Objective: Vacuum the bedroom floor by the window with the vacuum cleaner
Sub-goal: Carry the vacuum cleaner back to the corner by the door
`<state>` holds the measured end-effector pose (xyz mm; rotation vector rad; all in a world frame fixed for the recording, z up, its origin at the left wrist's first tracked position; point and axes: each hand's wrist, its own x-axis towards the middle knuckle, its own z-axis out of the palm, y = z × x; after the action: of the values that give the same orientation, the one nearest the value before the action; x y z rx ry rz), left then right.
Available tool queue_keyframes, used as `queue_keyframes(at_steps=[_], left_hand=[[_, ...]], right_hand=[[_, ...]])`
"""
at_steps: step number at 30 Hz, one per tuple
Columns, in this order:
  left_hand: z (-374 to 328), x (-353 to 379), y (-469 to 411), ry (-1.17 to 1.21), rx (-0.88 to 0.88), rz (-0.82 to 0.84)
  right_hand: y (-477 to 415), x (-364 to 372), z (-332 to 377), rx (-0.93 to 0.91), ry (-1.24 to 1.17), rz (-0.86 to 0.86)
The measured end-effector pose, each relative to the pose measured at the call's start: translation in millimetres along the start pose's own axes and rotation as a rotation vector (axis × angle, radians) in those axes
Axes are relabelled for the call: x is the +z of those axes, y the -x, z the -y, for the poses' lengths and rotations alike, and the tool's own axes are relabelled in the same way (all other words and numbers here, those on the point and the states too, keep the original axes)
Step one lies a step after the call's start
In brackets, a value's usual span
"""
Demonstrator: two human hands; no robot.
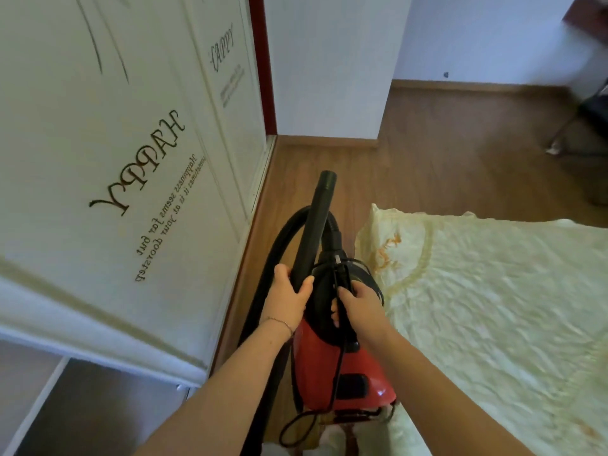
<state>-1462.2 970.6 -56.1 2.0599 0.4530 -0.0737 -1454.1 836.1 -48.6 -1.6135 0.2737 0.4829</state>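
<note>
A red and black vacuum cleaner (342, 366) hangs low in front of me, above the wooden floor (444, 153). My right hand (360, 306) grips its black top handle together with the black power cord (339, 363), which dangles in a loop below. My left hand (289, 296) holds the black rigid tube (317, 222), which points forward and up. The black hose (266, 291) curves from the front of the cleaner down my left side.
A white wardrobe (115, 159) with "HAPPY" lettering lines the left. A bed with a pale yellow cover (493, 307) fills the right, leaving a narrow floor strip. A white wall corner (329, 77) stands ahead, and dark chair legs (579, 126) show at far right.
</note>
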Motion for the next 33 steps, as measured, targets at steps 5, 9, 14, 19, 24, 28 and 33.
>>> queue_keyframes(at_steps=[5,9,14,19,24,28,33], left_hand=[[-43,18,-71,-0.045,0.039,0.029],[-69,34,-136,-0.054,0.056,0.055],[-90,44,-236,-0.075,0.092,0.065],[-128,46,-353,-0.065,0.108,0.119],[-179,53,-453,-0.111,0.184,0.142],[-213,73,-522,-0.157,0.207,0.176],[-256,115,-619,-0.165,0.231,0.191]], right_hand=[[-69,-26,49,-0.029,0.026,0.003],[-139,-39,82,-0.038,0.005,-0.014],[-242,-54,135,-0.018,-0.058,-0.025],[-335,-63,192,-0.024,-0.05,-0.058],[-417,-83,246,-0.038,-0.083,-0.117],[-479,-111,286,-0.019,-0.181,-0.174],[-568,-149,322,0.004,-0.249,-0.2]])
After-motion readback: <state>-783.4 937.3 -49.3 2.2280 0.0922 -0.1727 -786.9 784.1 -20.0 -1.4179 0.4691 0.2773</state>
